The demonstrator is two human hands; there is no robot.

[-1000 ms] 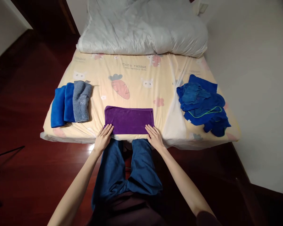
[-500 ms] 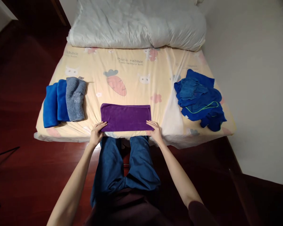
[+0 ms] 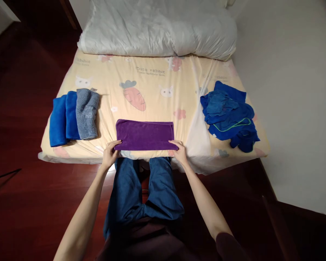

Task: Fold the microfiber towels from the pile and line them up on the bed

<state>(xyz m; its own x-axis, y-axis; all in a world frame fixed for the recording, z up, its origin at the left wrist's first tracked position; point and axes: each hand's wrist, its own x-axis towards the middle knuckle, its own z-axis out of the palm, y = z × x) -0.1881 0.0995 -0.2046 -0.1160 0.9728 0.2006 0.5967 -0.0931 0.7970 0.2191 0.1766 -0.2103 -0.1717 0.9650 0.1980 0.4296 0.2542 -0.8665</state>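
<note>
- Cloth (image 3: 145,134): purple, folded flat, at the middle of the bed's (image 3: 159,108) near edge.
- Left hand (image 3: 110,153) pinched nearly closed on its near left corner; right hand (image 3: 179,152) likewise, near right corner.
- Should be light, soft, limp; not fragile, little slip.
- Best hold: both near corners, all layers gripped, else folds may slide apart.
</note>
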